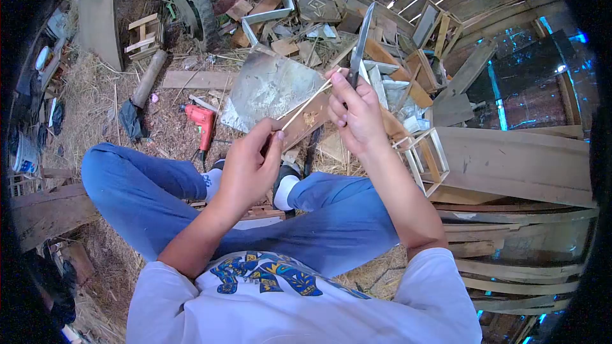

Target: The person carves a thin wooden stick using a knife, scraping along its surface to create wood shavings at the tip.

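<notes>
A knife (361,41) with a dark handle points up from my right hand (358,108), whose fingers are wrapped round the handle. My left hand (255,156) pinches the lower end of thin wooden sticks (307,103), perhaps two lying together. They slant up to the right, and their far end meets my right thumb near the knife handle. Below them lies a wooden board (305,124) with a light, shaved-looking patch. Behind that, a grey, stained flat sheet (268,86) rests on the ground.
A red power drill (202,129) lies left of the sheet. A small wooden frame (430,162) stands right of my knee. Scrap wood (312,48) is heaped ahead, and a wide plank (510,162) lies at the right. A log (150,79) leans at the left.
</notes>
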`<state>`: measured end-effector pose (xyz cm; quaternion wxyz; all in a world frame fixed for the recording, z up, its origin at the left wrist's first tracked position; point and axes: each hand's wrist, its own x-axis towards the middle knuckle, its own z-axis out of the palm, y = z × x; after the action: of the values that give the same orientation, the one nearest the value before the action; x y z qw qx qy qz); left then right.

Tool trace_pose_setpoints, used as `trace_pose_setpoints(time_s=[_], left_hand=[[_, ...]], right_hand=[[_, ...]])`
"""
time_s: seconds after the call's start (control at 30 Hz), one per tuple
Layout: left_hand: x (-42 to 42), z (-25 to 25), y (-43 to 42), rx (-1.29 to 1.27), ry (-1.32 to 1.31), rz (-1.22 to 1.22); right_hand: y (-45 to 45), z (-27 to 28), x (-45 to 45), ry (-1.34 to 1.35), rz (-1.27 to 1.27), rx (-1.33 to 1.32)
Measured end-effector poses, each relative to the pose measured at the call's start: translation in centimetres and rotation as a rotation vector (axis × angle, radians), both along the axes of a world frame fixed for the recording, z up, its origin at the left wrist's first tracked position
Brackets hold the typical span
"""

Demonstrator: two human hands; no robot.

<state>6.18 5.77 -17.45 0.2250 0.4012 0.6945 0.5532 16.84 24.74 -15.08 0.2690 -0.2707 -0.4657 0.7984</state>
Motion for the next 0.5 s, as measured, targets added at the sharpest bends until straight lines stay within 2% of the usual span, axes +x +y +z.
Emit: trace_pose_setpoints(time_s=[0.17,0.23,0.3,0.37,0.47,0.5], left_hand=[[0.0,-1.3,0.1,0.046,-0.021,-0.013],[-0.2,-1.6,-0.1,-0.019,-0.158,-0.073],[0.0,-1.2,0.0,0.03,-0.197,-0.071],[0.0,-0.7,-0.1,0.08,-0.236,-0.069],[-0.3,0.1,-0.4,0.019,-0.384,-0.115],[-0.5,0.4,-0.6,-0.011,-0.373,-0.118]], right_hand=[[0.1,-0.6,-0.1,-0.042,-0.031,0.088],[0.3,-0.6,0.1,-0.096,-0.03,0.161],[0.7,-0.7,0.1,-0.15,-0.028,0.235],[1.1,-0.9,-0.1,-0.233,-0.081,0.482],[1.4,-1.1,0.2,-0.301,-0.135,0.787],[1.4,-0.9,0.2,-0.298,-0.131,0.79]])
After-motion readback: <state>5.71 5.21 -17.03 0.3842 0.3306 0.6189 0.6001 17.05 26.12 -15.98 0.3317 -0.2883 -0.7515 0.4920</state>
